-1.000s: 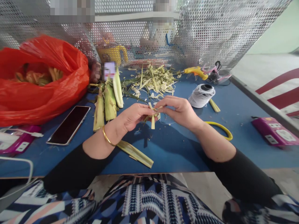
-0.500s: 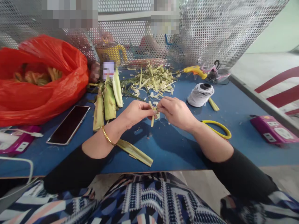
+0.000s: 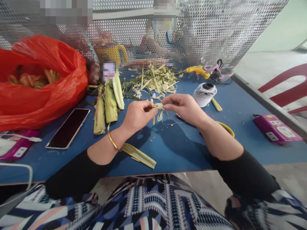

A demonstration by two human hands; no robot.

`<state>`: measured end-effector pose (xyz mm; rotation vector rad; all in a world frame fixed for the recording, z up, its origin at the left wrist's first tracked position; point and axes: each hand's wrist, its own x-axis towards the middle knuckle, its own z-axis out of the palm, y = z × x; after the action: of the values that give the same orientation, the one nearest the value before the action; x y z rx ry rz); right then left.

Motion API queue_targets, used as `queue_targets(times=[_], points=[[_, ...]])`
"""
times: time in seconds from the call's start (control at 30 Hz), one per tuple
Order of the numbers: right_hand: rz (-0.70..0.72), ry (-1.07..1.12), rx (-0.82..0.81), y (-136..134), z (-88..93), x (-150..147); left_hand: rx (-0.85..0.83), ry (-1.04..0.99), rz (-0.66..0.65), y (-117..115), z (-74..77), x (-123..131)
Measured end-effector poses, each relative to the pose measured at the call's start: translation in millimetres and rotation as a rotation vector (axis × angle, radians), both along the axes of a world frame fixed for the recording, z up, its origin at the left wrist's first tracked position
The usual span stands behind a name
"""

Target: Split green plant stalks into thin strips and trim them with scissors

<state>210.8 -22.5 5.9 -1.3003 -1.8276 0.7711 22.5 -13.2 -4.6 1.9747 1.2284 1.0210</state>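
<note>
My left hand (image 3: 139,115), a gold bangle on its wrist, pinches a small flower-like piece of pale husk strips (image 3: 160,115). From the right, the fingertips of my right hand (image 3: 181,107) are closed on the same piece. A thin white thread (image 3: 174,124) hangs in a loop below and runs toward the right hand. Beneath the right wrist lies a tool with a yellow looped handle (image 3: 227,128), mostly covered. A flat husk strip (image 3: 141,156) rests on the blue table (image 3: 172,153) close to the left wrist.
Husk trimmings (image 3: 155,80) are heaped at the back, with larger husks (image 3: 110,102) and a phone (image 3: 68,128) to the left. A red bag (image 3: 74,70) stands far left. On the right are a white thread spool (image 3: 204,95), yellow glue gun (image 3: 198,71) and purple box (image 3: 275,127).
The pale piece has turned in my fingers and its petal-like parts now show. My right hand has shifted slightly, its fingers stretched further left. The whole view has moved a little.
</note>
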Motion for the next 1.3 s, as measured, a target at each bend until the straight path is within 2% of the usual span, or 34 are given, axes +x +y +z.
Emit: queue_targets(times=[0.07, 0.23, 0.37, 0.47, 0.57, 0.63, 0.73, 0.83, 1.03, 1.3], points=[[-0.014, -0.152, 0.030, -0.2, 6.5, 8.3, -0.151, -0.156, 0.016, 7.0, -2.1, -2.2], [0.051, -0.667, -0.170, -4.3, 4.9, 2.9, -0.454, -0.518, 0.034, 17.0, 1.3, -6.4], [0.037, -0.922, -0.212, -9.8, -5.3, -15.7, -0.534, -0.560, 0.007, 15.5, 1.9, -6.2], [0.069, -0.968, -0.163, -11.5, -8.6, -19.3, -0.587, -0.561, -0.007, 13.7, -3.5, -3.5], [0.035, -0.832, -0.095, -9.6, -7.1, -14.7, -0.658, -0.557, -0.004, 11.3, -6.8, -0.6], [-0.009, -0.579, -0.119, -7.4, -4.7, -11.2, -0.680, -0.558, -0.010, 9.5, -6.2, 0.6], [-0.032, -0.110, -0.292, -5.5, -0.9, -9.9, -0.712, -0.582, -0.041, 6.9, -3.6, 2.0], [-0.042, 0.143, -0.428, -6.0, 2.0, -12.2, -0.793, -0.632, -0.106, 4.1, -2.9, 4.1], [-0.018, 0.355, -0.493, -9.0, 4.7, -15.1, -1.005, -0.679, -0.220, -0.8, -4.5, 7.7], [-0.056, 0.379, -0.344, -8.2, 6.4, -13.0, -0.948, -0.699, -0.173, -0.2, -2.3, 5.5]])
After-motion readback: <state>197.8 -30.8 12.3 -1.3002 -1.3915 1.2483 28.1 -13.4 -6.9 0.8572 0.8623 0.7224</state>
